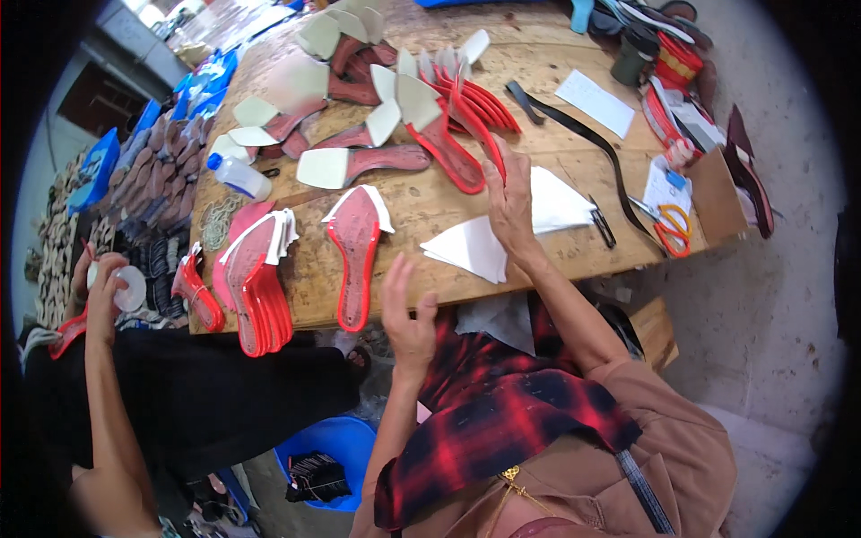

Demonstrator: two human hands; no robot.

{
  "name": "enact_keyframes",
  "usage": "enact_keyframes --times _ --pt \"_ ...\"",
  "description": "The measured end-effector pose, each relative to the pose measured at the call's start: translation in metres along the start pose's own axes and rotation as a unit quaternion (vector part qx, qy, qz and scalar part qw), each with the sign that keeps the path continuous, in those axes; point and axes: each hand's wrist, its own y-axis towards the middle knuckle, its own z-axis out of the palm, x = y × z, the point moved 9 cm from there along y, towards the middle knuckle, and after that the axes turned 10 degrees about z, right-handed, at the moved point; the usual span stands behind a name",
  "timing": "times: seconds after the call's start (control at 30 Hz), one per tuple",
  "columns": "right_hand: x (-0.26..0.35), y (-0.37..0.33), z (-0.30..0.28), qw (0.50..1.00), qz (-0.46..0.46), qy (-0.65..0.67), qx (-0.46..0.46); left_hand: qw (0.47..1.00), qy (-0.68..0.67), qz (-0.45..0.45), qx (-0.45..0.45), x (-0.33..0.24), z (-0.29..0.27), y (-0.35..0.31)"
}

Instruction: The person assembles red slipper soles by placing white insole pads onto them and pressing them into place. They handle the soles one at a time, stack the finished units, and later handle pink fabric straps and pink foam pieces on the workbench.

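In the head view, the right hand (pixel 513 211) has a narrow grip on the near end of a red sole (pixel 474 121), held edge-up over the middle of the worktop (pixel 529 54). The left hand (pixel 409 318) is at the front edge, its grip wide, fingers apart. Beside it lies a single sole (pixel 354 269); a stack of soles (pixel 256 287) overhangs the front edge farther left. Scissors (pixel 673 230) lie near the front right corner, a bottle (pixel 239 177) near the left edge.
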Motion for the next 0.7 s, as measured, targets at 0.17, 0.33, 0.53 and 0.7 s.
enact_keyframes --times 0.17,0.33,0.53,0.7 --pt "0.015 -0.092 -0.006 0.885 0.226 0.293 0.282 0.704 -0.678 -0.2 -0.07 0.006 0.033 0.015" --pt "-0.03 -0.075 -0.065 0.944 0.109 0.059 0.306 0.671 -0.685 -0.277 -0.066 0.008 0.05 -0.005" --pt "-0.065 -0.034 -0.09 0.91 -0.193 -0.302 0.207 0.843 -0.435 -0.249 0.197 -0.03 0.107 -0.004" --pt "-0.029 -0.077 -0.092 0.902 -0.19 -0.325 0.211 0.849 -0.416 -0.31 0.105 0.014 0.111 -0.015"
